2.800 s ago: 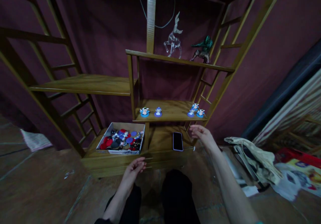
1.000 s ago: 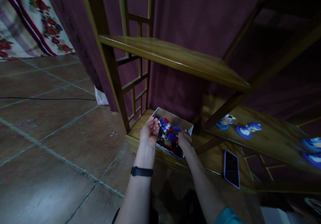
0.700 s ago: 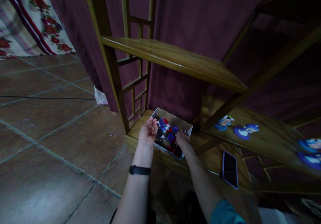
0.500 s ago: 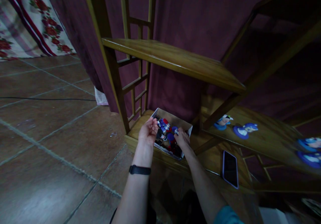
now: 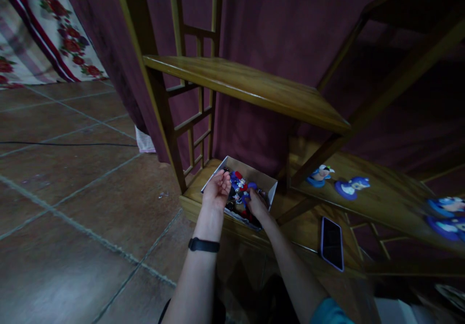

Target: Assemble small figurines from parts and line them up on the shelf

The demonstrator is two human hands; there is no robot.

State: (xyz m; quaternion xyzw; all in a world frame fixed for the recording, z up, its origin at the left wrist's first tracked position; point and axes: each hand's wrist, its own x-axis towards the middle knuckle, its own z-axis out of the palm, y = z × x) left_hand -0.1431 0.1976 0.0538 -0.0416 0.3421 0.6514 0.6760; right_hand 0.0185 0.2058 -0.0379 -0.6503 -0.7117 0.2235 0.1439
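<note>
- Right hand [image 5: 256, 202] was among figurines [image 5: 240, 183] inside the box [image 5: 267, 182]; its grip I could not tell.
- Left hand [image 5: 217, 189], loosely curled, looked free.
- Figurines seemed light, stiff; bases [image 5: 252, 185] suited pinching.

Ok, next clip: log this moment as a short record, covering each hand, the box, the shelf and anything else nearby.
Left hand: open, palm up, at the left side of the white cardboard box
Right hand: reaching into the box; its grip is too unclear to tell
Box contents: jumbled small red, blue and black figurines
Wooden shelf at right: blue-based figurine, purple round-based figurine, blurred blue-and-white figurines farther right
Nearby: black-screened phone in purple case
Left wrist: black band
</note>
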